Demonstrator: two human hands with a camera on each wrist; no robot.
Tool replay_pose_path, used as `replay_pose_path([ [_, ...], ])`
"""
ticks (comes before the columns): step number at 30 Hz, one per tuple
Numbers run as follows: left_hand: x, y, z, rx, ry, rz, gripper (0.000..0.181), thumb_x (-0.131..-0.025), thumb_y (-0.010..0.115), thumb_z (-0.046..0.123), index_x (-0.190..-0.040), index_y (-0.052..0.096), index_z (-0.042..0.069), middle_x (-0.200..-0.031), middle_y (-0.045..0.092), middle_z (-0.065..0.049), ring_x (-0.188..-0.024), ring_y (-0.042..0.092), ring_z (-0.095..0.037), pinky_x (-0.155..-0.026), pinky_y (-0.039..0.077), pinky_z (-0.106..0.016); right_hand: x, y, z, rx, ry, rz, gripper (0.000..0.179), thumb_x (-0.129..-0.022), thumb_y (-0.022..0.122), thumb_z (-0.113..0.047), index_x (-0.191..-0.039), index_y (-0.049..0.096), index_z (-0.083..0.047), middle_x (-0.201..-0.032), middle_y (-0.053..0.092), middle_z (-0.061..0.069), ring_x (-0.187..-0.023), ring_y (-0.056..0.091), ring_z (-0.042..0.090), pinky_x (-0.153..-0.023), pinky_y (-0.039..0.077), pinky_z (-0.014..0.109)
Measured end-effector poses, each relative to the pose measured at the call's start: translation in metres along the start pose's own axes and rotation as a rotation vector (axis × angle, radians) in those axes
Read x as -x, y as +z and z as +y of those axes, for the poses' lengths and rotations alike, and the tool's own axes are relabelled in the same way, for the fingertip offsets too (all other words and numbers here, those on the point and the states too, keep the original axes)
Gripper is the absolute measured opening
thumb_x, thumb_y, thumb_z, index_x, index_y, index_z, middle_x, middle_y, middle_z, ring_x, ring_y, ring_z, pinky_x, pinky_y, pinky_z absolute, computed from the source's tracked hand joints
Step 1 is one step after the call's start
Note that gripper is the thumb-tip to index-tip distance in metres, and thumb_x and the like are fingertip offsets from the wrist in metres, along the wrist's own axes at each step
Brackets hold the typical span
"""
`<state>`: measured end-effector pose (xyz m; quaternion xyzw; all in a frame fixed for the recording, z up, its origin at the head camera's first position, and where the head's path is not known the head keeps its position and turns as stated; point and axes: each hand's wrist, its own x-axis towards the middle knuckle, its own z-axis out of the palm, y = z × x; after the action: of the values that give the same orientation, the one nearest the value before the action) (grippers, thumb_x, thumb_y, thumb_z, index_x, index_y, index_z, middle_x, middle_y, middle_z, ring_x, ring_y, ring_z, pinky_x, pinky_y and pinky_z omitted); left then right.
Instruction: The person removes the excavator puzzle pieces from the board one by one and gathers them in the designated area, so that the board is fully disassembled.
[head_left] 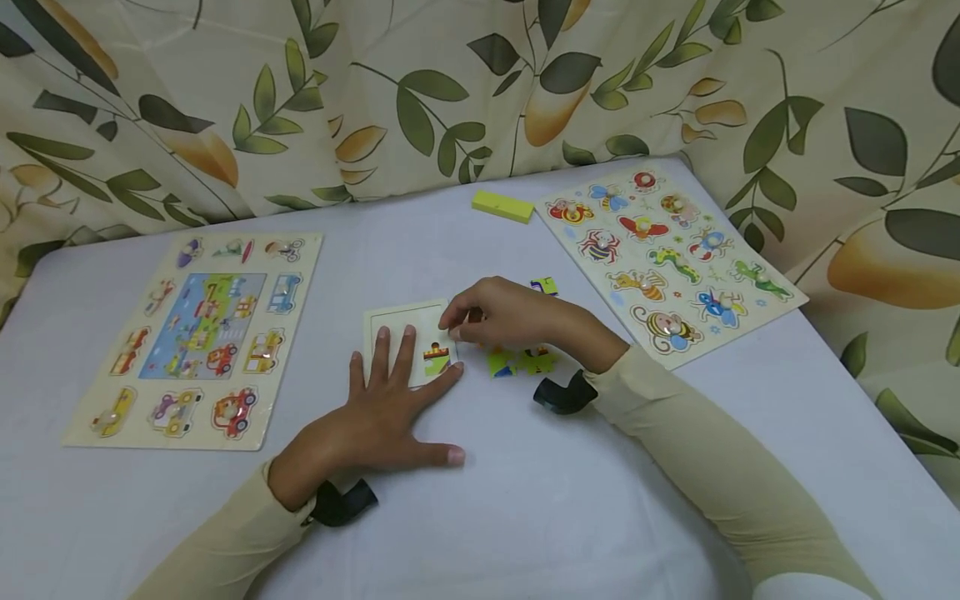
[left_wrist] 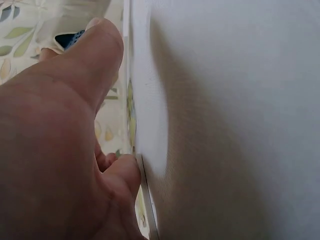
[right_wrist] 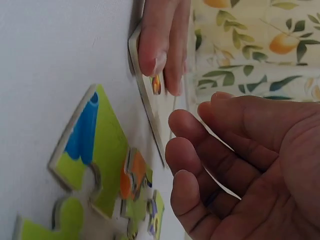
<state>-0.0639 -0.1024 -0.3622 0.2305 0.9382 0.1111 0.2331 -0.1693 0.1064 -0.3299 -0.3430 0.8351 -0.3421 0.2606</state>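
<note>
My left hand lies with spread fingers over a pale square puzzle board. One jigsaw piece, orange and green, sits in the board between its index finger and thumb side. My right hand is at the board's right edge, thumb and index fingertips close together. In the right wrist view its fingers are loosely bent, with nothing visible between them. Loose jigsaw pieces lie under and beside the right hand: a green one with blue, an orange one and others, partly hidden in the head view.
At the left lies a vehicle puzzle board. An insect puzzle board lies at the back right, beside a yellow-green block. White cloth covers the table. A leaf-patterned curtain hangs behind it.
</note>
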Motion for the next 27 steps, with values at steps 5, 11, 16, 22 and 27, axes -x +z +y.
replay_pose_path([
  [5,0.000,0.000,-0.001,-0.005,0.015,-0.002,0.100,-0.072,0.053,0.085,-0.155,0.020,0.039,-0.156,-0.027,-0.012,-0.134,-0.034,-0.043,-0.100,-0.013,-0.071,-0.006,0.006,-0.001,-0.009,-0.004,-0.011,0.018,-0.096,0.059,-0.009,-0.109,0.072,-0.007,-0.098,0.069,-0.002,-0.085,0.060,0.014,-0.077,0.049,0.029],
  [11,0.001,-0.002,0.000,-0.009,0.018,0.005,0.097,-0.073,0.054,0.083,-0.154,0.021,0.041,-0.157,-0.026,-0.013,-0.135,-0.033,-0.045,-0.097,-0.012,-0.075,-0.011,0.011,-0.004,-0.005,-0.027,-0.020,0.019,-0.097,0.059,-0.010,-0.111,0.071,-0.007,-0.100,0.069,-0.003,-0.089,0.061,0.013,-0.084,0.047,0.029],
  [16,0.001,-0.003,0.000,-0.006,0.007,0.003,0.096,-0.073,0.055,0.082,-0.154,0.020,0.042,-0.157,-0.026,-0.012,-0.135,-0.032,-0.045,-0.095,-0.011,-0.077,-0.014,0.013,-0.004,-0.014,-0.026,-0.019,0.019,-0.096,0.060,-0.009,-0.112,0.071,-0.006,-0.101,0.069,-0.002,-0.088,0.061,0.013,-0.083,0.048,0.028],
  [22,0.002,-0.004,0.000,0.004,0.010,0.001,0.093,-0.075,0.056,0.080,-0.154,0.022,0.041,-0.157,-0.025,-0.012,-0.135,-0.032,-0.046,-0.094,-0.012,-0.078,-0.015,0.014,-0.003,-0.029,-0.036,-0.052,0.024,-0.096,0.058,-0.005,-0.119,0.067,-0.004,-0.101,0.067,0.000,-0.094,0.062,0.014,-0.087,0.047,0.029],
  [27,0.002,-0.004,0.001,-0.001,0.015,0.008,0.093,-0.076,0.055,0.081,-0.154,0.022,0.042,-0.157,-0.026,-0.013,-0.135,-0.031,-0.046,-0.095,-0.010,-0.078,-0.015,0.015,-0.005,-0.008,-0.031,-0.051,0.023,-0.097,0.057,-0.005,-0.118,0.067,-0.005,-0.102,0.067,0.001,-0.094,0.062,0.014,-0.088,0.047,0.029],
])
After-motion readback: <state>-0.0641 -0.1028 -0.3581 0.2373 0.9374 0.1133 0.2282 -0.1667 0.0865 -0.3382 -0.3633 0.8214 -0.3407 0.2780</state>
